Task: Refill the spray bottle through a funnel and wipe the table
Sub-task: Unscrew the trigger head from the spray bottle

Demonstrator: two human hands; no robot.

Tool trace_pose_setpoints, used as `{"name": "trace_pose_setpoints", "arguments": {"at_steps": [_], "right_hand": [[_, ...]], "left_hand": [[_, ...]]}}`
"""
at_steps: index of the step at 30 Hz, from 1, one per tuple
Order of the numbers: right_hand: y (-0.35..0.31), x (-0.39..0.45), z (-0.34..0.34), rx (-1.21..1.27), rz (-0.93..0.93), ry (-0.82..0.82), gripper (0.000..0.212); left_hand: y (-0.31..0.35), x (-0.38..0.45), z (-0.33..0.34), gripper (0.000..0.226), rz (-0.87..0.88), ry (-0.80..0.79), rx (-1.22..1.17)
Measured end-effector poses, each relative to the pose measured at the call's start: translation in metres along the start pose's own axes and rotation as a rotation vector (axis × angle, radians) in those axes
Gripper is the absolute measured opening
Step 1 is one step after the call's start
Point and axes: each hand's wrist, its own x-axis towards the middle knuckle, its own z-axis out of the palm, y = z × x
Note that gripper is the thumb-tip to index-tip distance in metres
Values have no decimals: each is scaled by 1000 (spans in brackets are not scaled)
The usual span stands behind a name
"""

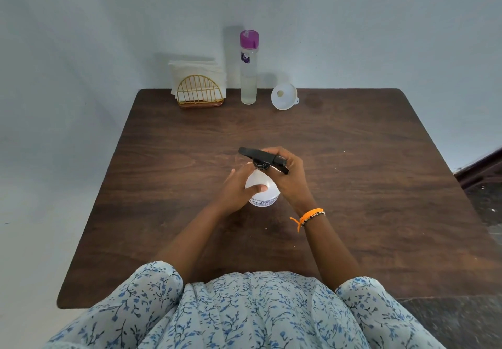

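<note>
head view: spray bottle [264, 196] upright at mid-tabletop [353, 185], left hand [239, 189] wrapping its body, right hand [288, 174] curled on the black trigger head [262, 157] directly above, funnel [284, 96] well beyond.

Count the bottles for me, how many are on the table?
2. The white spray bottle stands mid-table, held by the left hand and right hand. The tall purple-capped bottle stands at the back edge.

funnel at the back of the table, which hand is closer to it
Right. The right hand, gripping the spray head, sits almost straight in front of the funnel; the left hand holds the bottle body further left and nearer the person.
</note>
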Motion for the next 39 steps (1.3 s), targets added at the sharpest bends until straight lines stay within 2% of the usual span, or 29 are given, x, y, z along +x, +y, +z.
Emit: {"name": "trace_pose_setpoints", "arguments": {"at_steps": [5,18,24,31,35,39], "right_hand": [[-6,1,-1,-47,-20,1,33],[-24,1,-3,109,79,177,20],[-42,6,-4,142,23,237,18],[-68,17,-12,322,-41,325,27],[-79,23,-22,434,-33,360,22],[-93,29,-34,442,-74,407,17]], "left_hand": [[1,0,0,51,3,-10,0],[15,-5,-5,61,3,-16,77],[4,0,-1,60,35,-6,38],[5,-1,0,59,50,-14,87],[3,-1,2,57,54,-19,84],[2,-1,2,57,71,-15,95]]}}
